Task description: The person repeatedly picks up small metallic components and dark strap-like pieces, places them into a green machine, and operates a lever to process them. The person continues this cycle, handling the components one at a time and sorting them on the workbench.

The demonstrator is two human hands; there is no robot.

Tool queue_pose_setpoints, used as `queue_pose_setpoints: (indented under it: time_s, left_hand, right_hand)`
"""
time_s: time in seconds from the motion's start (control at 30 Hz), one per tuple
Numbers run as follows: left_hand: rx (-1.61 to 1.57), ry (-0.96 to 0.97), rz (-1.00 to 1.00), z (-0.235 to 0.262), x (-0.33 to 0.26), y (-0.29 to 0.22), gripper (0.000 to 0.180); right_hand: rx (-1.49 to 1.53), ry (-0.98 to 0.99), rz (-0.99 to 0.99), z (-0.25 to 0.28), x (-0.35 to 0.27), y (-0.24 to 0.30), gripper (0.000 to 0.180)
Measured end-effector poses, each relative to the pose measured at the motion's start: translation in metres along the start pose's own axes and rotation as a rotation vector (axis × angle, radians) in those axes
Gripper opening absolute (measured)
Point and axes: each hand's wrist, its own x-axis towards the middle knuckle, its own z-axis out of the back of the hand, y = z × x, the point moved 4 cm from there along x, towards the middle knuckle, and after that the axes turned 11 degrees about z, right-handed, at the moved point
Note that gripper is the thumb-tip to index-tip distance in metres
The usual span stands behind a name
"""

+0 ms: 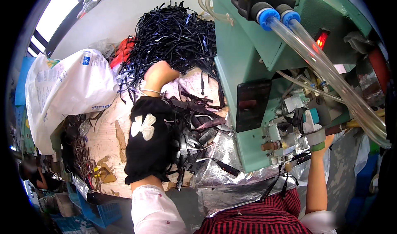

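My left hand [160, 74] is at the near edge of a big heap of thin black strips [175, 35]. Its fingers are curled in, and what they hold, if anything, is hidden. A black sleeve cover [151, 139] with a white bow-like patch wraps that forearm. Over on the right, my right hand [326, 143] is up against the clamp area [304, 126] of a green machine [248, 56]; the machine's parts hide its fingers. Between my left arm and the machine lies a looser pile of dark strips and metallic pieces [198, 137].
A white plastic sack [70, 89] stands at the left of the worn tabletop [109, 130]. Clear air tubes [326, 64] cross the machine's front. Silvery foil [223, 153] covers the near table edge. A blue crate [99, 209] sits below, and a person [43, 178] shows at far left.
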Motion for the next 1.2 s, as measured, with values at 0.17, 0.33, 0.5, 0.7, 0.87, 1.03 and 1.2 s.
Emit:
queue_pose_setpoints:
  time_s: [0.17,0.33,0.5,0.7,0.87,1.03,1.2]
  left_hand:
    - [0.338,-0.373,-0.273,0.017,-0.050,-0.055,0.018]
    - [0.071,-0.118,-0.245,-0.064,-0.051,-0.086,0.025]
    - [-0.201,0.125,-0.237,-0.086,-0.017,-0.076,0.033]
    - [-0.376,0.728,-0.078,-0.007,-0.029,-0.042,0.031]
    - [-0.318,-0.127,-0.053,0.069,0.022,0.035,0.035]
    - [-0.538,0.001,-0.315,0.026,-0.034,-0.050,0.021]
    - [-0.619,0.484,-0.074,-0.078,-0.035,-0.121,0.033]
  right_hand:
    - [-0.068,0.013,0.023,0.005,-0.004,-0.003,0.026]
    - [-0.244,0.101,0.135,0.002,-0.002,-0.003,0.025]
    - [-0.091,0.037,0.054,0.008,-0.003,-0.023,0.023]
    - [0.050,-0.012,-0.068,0.004,-0.004,-0.008,0.023]
    - [0.063,-0.004,-0.017,0.002,-0.003,-0.007,0.025]
    - [-0.123,0.057,0.036,0.002,-0.003,-0.007,0.021]
    - [0.022,-0.006,-0.035,-0.014,0.007,0.022,0.010]
